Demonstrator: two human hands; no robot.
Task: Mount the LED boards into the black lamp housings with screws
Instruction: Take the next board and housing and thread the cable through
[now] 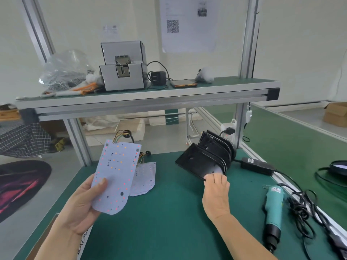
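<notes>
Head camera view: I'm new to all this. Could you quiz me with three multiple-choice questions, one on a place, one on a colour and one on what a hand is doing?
1. Where does the electric screwdriver lie?
A. on the upper shelf
B. on the green table, right of the right hand
C. on the floor

2. What colour are the lamp housings?
A. black
B. white
C. orange

3. What is the left hand doing?
A. resting flat, empty
B. gripping a cable
C. holding an LED board

Answers: 1 B, it lies on the table near its right edge; 2 A, every housing is black; 3 C, its thumb lies on the raised board.
</notes>
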